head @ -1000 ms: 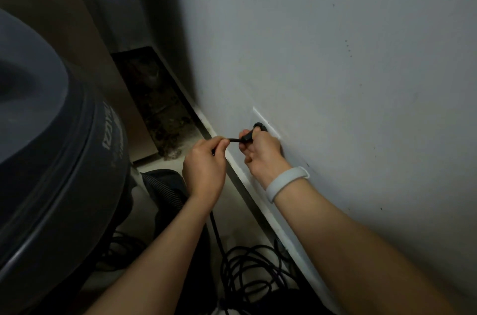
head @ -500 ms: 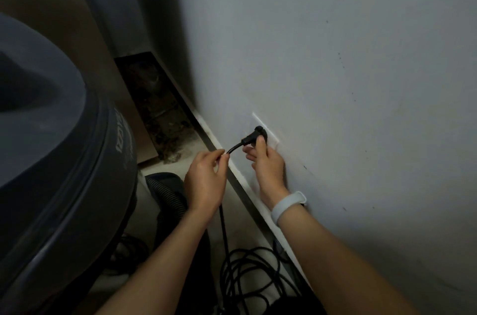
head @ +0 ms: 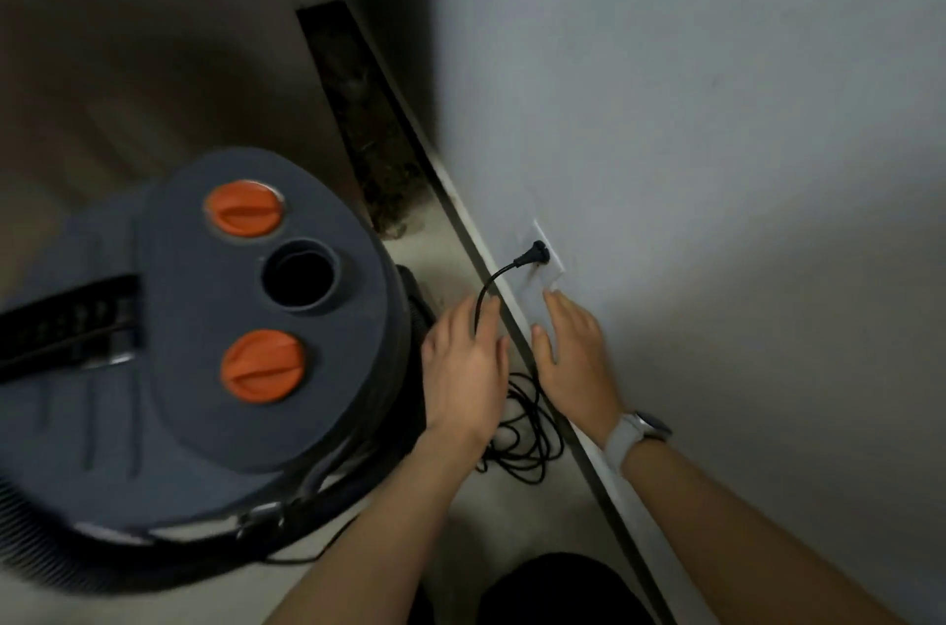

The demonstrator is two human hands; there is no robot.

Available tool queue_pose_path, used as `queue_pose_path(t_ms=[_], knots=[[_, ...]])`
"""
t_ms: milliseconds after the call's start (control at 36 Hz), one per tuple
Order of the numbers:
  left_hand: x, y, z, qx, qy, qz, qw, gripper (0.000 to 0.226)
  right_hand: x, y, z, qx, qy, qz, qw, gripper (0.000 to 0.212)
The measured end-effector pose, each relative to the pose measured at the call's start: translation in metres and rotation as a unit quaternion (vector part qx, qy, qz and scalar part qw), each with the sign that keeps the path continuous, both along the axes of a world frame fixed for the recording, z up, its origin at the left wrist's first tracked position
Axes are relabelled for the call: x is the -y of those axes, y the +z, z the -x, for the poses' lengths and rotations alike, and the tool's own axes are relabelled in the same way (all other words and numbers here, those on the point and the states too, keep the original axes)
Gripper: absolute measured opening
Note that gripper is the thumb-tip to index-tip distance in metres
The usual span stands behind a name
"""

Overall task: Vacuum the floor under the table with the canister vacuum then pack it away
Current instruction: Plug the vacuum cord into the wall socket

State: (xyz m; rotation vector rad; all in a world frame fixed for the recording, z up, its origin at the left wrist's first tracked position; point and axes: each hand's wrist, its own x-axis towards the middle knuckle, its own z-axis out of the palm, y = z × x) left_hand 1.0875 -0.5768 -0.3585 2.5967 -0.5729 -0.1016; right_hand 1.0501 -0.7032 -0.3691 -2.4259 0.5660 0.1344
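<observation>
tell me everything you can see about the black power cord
The black power cord is thin and rubbery-looking. Its round plug sits in the white wall socket low on the wall. From there it arcs down behind the left hand, whose fingers lie straight by it, then piles in loose loops on the pale floor between the canister vacuum and the skirting.

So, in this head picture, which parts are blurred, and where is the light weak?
Head view: the vacuum is smeared by motion blur, most at its left edge; the plug at the socket and both hands, left and right, are sharper. The light is dim overall; the top left corner is dark, the wall brighter. Wide-angle distortion bends the picture.
</observation>
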Motion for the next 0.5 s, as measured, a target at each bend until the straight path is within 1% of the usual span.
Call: queue_pose_path(t_ms=[139,194,278,361,500], knots=[[-0.038,0.077,0.013,0.0,-0.007,0.006,1.0,0.041,-0.019,0.076,0.005,-0.022,0.036,-0.016,0.999,0.06],[-0.059,0.105,0.017,-0.001,0.002,0.01,1.0,0.037,-0.031,0.098,0.005,-0.018,0.05,-0.027,0.998,0.054],[-0.094,0.136,0.022,0.013,0.036,0.013,0.999,0.039,-0.054,0.122,0.002,-0.004,0.076,-0.041,0.996,0.048],[-0.133,0.148,0.026,0.015,0.088,0.001,0.996,0.042,-0.085,0.139,-0.002,0.002,0.113,-0.057,0.992,0.046],[-0.199,0.136,0.027,-0.018,0.161,-0.017,0.987,0.046,-0.142,0.149,-0.012,0.023,0.172,-0.067,0.983,0.048]])
